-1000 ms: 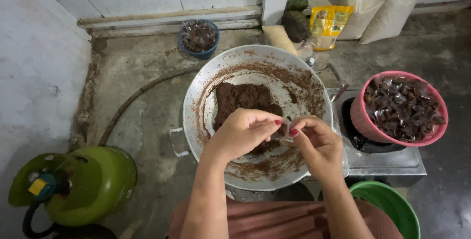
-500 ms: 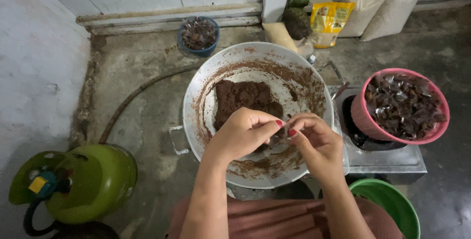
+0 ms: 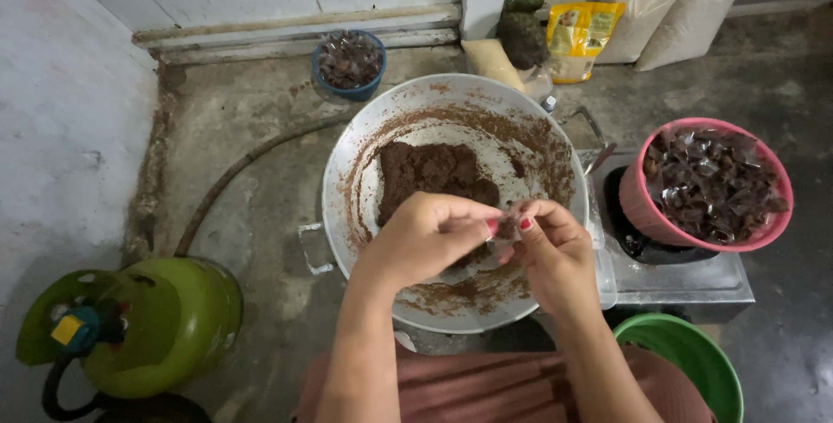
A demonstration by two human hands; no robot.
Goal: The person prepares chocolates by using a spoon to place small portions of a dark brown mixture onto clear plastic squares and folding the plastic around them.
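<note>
Clear crinkly wrapper [image 3: 508, 230], seemingly plastic, pinched between left hand [image 3: 429, 241] and right hand [image 3: 551, 254].

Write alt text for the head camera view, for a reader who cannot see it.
Two hands, left hand and right hand, pinch a small clear wrapper above a wide metal pan of brown paste. A pink bowl of wrapped dark pieces sits right; a green gas cylinder left.

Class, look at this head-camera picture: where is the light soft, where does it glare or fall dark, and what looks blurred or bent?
Head view: soft, even light; faint sheen on the metal pan rim; glints on wrapped pieces in the pink bowl; dark corner at lower right; wall edges bow slightly; left hand and right hand slightly soft, the clear wrapper hard to make out.
</note>
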